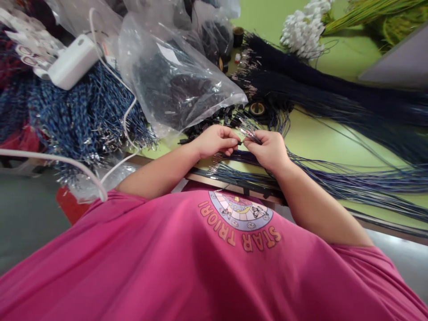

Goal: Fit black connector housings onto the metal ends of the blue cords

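Observation:
My left hand is closed in a pinch on a small black piece, its fingertips touching those of my right hand. My right hand is curled around a bunch of dark blue cords with silver metal tips that stick out between the two hands. Both hands hover just above the front edge of the green table. Loose small black plastic pieces lie scattered just beyond my fingers. More dark blue cords trail off to the right from under my right hand.
A clear plastic bag of dark parts lies behind my left hand. A heap of blue-and-white cords with a white charger and cable sits at left. Thick dark cord bundles, a small tape roll and white flower-like pieces lie behind.

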Tool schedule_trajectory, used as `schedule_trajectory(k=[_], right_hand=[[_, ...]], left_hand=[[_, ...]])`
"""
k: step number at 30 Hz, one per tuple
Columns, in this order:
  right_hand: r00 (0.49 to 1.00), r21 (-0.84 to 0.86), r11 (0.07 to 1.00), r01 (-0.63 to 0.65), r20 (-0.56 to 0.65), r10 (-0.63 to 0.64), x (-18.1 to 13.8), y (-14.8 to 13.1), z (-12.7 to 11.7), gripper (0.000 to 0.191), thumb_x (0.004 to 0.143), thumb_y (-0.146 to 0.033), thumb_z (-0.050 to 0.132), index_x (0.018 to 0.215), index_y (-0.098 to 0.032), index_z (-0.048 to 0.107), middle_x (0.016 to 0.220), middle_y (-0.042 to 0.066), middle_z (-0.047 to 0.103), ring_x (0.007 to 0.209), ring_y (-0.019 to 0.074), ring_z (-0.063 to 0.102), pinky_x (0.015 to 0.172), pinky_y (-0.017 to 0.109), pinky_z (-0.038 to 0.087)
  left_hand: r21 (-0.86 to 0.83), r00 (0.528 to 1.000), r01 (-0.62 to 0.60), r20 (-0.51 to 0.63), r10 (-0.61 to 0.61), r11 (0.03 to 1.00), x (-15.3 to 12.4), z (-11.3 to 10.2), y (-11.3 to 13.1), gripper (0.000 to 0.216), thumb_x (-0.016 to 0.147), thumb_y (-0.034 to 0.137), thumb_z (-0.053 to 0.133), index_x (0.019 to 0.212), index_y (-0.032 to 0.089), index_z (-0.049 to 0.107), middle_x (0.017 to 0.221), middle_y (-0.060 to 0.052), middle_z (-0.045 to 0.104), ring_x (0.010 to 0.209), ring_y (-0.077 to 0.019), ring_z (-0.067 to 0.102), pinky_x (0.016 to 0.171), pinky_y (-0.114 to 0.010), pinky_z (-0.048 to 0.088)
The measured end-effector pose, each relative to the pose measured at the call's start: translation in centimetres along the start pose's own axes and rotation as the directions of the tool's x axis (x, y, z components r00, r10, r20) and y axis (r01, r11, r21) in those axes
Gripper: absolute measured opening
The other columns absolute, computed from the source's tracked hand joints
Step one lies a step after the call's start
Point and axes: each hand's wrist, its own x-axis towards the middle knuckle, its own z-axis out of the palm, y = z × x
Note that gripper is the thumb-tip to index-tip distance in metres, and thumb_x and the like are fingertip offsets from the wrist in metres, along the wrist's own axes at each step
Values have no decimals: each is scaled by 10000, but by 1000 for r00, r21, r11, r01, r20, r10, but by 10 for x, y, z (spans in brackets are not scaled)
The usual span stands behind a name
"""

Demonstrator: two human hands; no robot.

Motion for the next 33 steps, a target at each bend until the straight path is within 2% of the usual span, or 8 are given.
schedule_trajectory(k=[5,7,10,14,22,29,33], right_hand=[[993,56,994,89,-83,-84,2,5,-3,217,801,-316,616,918,-156,705,825,18,662,675,122,508,656,278,404],[980,27,990,135,-149,-130,0,4,-4,186,809,-290,606,915,-167,696,874,21,663,652,107,486,646,274,398],[977,-30,993,114,-180,-117,-4,0,-4,114,801,-263,608,776,-168,667,737,2,620,617,102,458,616,268,375],[991,-43,998,45,-125,-50,-5,-6,-5,159,792,-274,619,682,-161,635,602,-20,538,600,105,439,591,264,349],[996,6,1000,-18,-87,18,-4,-7,-6,147,748,-273,636,751,-140,698,655,-2,606,636,123,489,617,270,368],[994,22,998,-51,-92,52,-3,-8,-7,224,787,-313,618,629,-156,595,589,-22,480,602,106,400,597,270,333],[994,-9,998,-58,-89,57,-4,-10,-5,243,802,-310,601,613,-160,569,580,-23,468,595,104,392,594,270,322]], left_hand=[[-4,980,-66,-190,64,998,2,-8,5,45,817,70,623,855,90,632,648,4,672,477,-42,576,503,-163,483],[28,975,-62,-211,67,998,2,-11,7,50,817,73,624,864,87,632,661,-1,679,488,-45,584,518,-166,488],[43,976,-58,-208,65,997,2,-12,7,57,816,73,626,871,86,631,675,-3,682,498,-47,591,534,-172,497],[-7,983,-50,-176,48,999,1,-9,7,65,820,67,619,879,93,623,675,3,676,495,-40,585,533,-164,493],[-57,992,-89,-93,83,994,1,-11,1,118,810,94,649,923,110,622,748,1,690,574,-49,624,601,-185,530],[9,991,-84,-103,85,996,0,-11,0,144,802,106,650,944,117,631,798,-14,705,623,-59,640,653,-211,547],[38,990,-80,-113,84,996,-3,-6,5,136,784,85,648,917,108,633,766,-9,705,610,-60,640,664,-219,547]])
